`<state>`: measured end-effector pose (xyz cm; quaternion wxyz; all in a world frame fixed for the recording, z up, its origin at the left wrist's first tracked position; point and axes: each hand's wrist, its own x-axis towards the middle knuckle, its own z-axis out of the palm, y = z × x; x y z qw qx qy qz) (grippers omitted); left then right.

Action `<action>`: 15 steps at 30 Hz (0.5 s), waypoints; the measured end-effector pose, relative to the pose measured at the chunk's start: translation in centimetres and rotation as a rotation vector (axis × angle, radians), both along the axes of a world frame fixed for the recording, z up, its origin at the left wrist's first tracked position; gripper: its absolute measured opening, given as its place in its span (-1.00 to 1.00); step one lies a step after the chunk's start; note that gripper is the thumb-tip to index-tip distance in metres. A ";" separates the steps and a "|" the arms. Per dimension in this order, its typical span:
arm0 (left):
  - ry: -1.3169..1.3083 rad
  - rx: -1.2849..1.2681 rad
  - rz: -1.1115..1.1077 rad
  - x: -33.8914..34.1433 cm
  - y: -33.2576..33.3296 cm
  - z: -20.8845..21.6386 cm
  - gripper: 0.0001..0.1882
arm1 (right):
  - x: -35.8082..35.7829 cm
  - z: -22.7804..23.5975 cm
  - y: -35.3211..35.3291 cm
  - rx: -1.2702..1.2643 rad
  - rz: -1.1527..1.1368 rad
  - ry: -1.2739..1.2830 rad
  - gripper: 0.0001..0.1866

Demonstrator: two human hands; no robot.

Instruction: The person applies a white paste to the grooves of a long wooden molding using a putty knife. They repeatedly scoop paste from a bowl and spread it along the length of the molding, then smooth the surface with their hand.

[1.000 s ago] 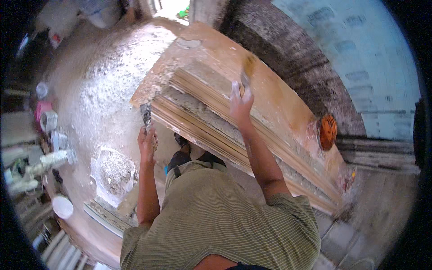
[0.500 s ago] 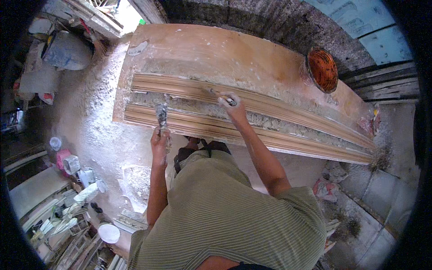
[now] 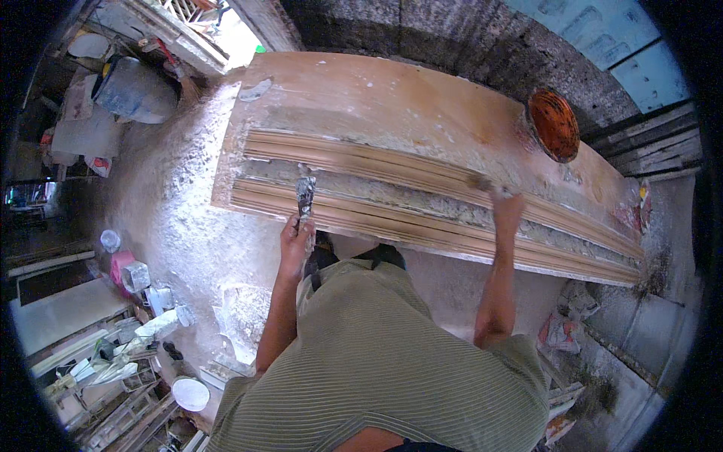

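Observation:
My left hand [image 3: 296, 239] is closed round the handle of a putty knife [image 3: 305, 196], its plaster-smeared blade pointing up and away from me. The blade stands over the left part of the near moulding [image 3: 339, 216], a long ridged tan strip. My right hand [image 3: 508, 207], smeared by motion, is closed on what looks like a small brush [image 3: 480, 182]. That brush lies at the far moulding [image 3: 361, 160], right of its middle. Between the two strips runs a band of rough grey plaster residue [image 3: 361, 188]. Both strips lie on a wide tan work board [image 3: 361, 87].
An orange-lined bucket [image 3: 555, 126] stands at the board's far right. White powder [image 3: 181, 181] covers the floor on the left. Beyond it are a blue drum [image 3: 135, 90] and several containers. Scrap lengths [image 3: 105, 392] pile up at lower left, near a white round tub [image 3: 190, 394].
My right hand has swept rightward along the far moulding with the brush. My left hand keeps hold of the putty knife. The whole view has shifted a little.

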<state>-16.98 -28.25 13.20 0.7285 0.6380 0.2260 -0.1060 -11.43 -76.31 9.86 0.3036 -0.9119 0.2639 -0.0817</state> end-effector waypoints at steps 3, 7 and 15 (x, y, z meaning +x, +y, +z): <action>0.007 -0.042 0.003 0.5 2.7 -0.2 -0.76 | 0.9 1.5 3.5 -0.107 -0.054 -0.008 -0.61; 0.026 -0.070 -0.023 2.4 7.3 0.1 -0.75 | 5.2 -9.2 10.9 -0.128 0.152 0.065 -0.58; -0.013 -0.050 0.128 2.9 21.5 -0.9 -0.73 | 19.4 -7.4 49.5 0.658 0.317 0.109 -0.07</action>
